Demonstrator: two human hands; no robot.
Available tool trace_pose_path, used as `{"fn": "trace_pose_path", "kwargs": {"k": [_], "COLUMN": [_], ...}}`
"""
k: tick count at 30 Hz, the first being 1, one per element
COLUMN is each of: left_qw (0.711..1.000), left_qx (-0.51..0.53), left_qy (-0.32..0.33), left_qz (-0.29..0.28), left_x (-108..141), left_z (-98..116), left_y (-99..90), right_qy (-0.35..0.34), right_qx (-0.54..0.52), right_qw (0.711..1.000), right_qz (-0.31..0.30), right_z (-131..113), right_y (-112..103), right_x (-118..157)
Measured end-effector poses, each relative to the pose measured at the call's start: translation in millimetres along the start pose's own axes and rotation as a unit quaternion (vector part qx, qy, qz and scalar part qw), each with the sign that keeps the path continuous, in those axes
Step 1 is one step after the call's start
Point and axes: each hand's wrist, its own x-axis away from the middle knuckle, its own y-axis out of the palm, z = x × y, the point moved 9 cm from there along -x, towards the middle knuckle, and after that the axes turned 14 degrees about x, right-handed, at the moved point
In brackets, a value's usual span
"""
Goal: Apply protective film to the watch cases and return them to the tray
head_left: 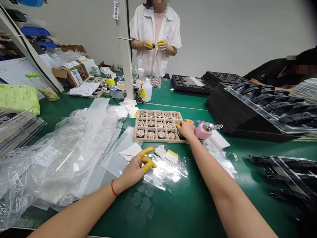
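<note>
My right hand (pixel 187 129), with yellow finger cots on its fingertips, reaches into the front right compartment of a beige tray (pixel 158 140). Its fingers are closed around a watch case (pixel 180 134), mostly hidden beneath them. Gold-toned watch cases (pixel 161 134) sit face up in the tray's other compartments, in rows. My left hand (pixel 135 168), also with yellow finger cots, hovers before the tray, thumb and fingers apart and holding nothing. Close to it lie a crumpled white wipe (pixel 160 152), a white pad with a yellow edge (pixel 172 156) and shiny clear film (pixel 177 172).
Right of the tray stands a pink pump bottle (pixel 203 132). Plastic bags (pixel 61 158) cover the left side. Black watch straps (pixel 279 99) fill a sloped stand at right. A white post (pixel 126 56) rises behind the tray; beyond it a person (pixel 156 39) holds a small dark item.
</note>
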Motion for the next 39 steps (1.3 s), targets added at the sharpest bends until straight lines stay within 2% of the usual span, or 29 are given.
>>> {"fn": "trace_pose_path", "kwargs": {"k": [3, 7, 12, 15, 17, 19, 20, 22, 24, 25, 26, 27, 28, 30, 31, 33, 34, 37, 39], "left_qw": [1.000, 1.000, 1.000, 0.999, 0.998, 0.998, 0.997, 0.994, 0.991, 0.990, 0.990, 0.991, 0.991, 0.992, 0.992, 0.992, 0.993, 0.996, 0.999], "left_qx": [0.003, -0.004, -0.005, -0.002, 0.005, 0.016, 0.023, 0.039, 0.056, 0.065, 0.071, 0.076, 0.078, 0.078, 0.076, 0.073, 0.072, 0.046, 0.010], "left_qy": [0.001, -0.009, -0.025, -0.045, -0.050, -0.042, -0.038, -0.036, -0.042, -0.048, -0.055, -0.064, -0.071, -0.081, -0.083, -0.082, -0.080, -0.061, -0.039], "left_qz": [0.002, 0.001, 0.000, -0.017, -0.026, -0.041, -0.056, -0.095, -0.117, -0.115, -0.107, -0.095, -0.082, -0.065, -0.060, -0.054, -0.051, -0.037, -0.035], "left_x": [0.8, 1.3, 0.1, 0.0, 0.7, 1.9, 2.8, 5.2, 7.1, 7.3, 7.1, 6.7, 6.2, 5.2, 4.8, 4.1, 3.7, 3.2, 3.5], "left_z": [1.9, -0.7, -4.0, -5.2, -3.9, -0.4, 1.5, 4.0, 4.7, 4.2, 3.0, 1.4, -0.2, -3.1, -4.1, -5.4, -5.5, -2.9, 1.4], "left_y": [-0.1, 0.1, -1.2, 1.6, 4.5, 9.2, 13.0, 22.2, 27.3, 27.4, 26.0, 23.8, 21.5, 18.1, 17.0, 15.5, 14.5, 10.8, 10.3], "right_qy": [0.018, 0.027, -0.016, -0.098, -0.181, -0.206, -0.201, -0.169, -0.138, -0.131, -0.127, -0.131, -0.145, -0.201, -0.235, -0.293, -0.302, -0.307, -0.357], "right_qx": [0.003, -0.017, -0.088, -0.189, -0.337, -0.408, -0.425, -0.457, -0.497, -0.510, -0.514, -0.501, -0.466, -0.331, -0.248, -0.117, -0.092, -0.146, -0.199], "right_qw": [0.999, 0.999, 0.995, 0.977, 0.910, 0.840, 0.816, 0.784, 0.760, 0.756, 0.765, 0.791, 0.831, 0.913, 0.936, 0.948, 0.948, 0.940, 0.913], "right_qz": [-0.034, -0.015, 0.031, -0.015, -0.159, -0.291, -0.337, -0.384, -0.395, -0.389, -0.367, -0.325, -0.266, -0.132, -0.081, -0.045, -0.041, -0.011, 0.022], "right_z": [2.4, 1.4, -20.7, -50.2, -81.1, -102.6, -109.1, -115.5, -118.6, -118.9, -117.1, -113.0, -107.7, -100.0, -100.0, -103.8, -104.0, -104.7, -113.1], "right_y": [5.1, -3.6, -27.7, -38.2, -32.5, -25.1, -21.4, -14.6, -8.6, -5.9, -3.9, -3.7, -6.0, -15.6, -19.3, -20.2, -21.8, -42.9, -61.1], "right_x": [-17.2, -8.8, 38.2, 80.7, 119.2, 158.9, 175.2, 196.1, 203.6, 202.8, 197.9, 189.3, 179.0, 162.4, 159.0, 160.2, 162.4, 176.7, 195.3]}}
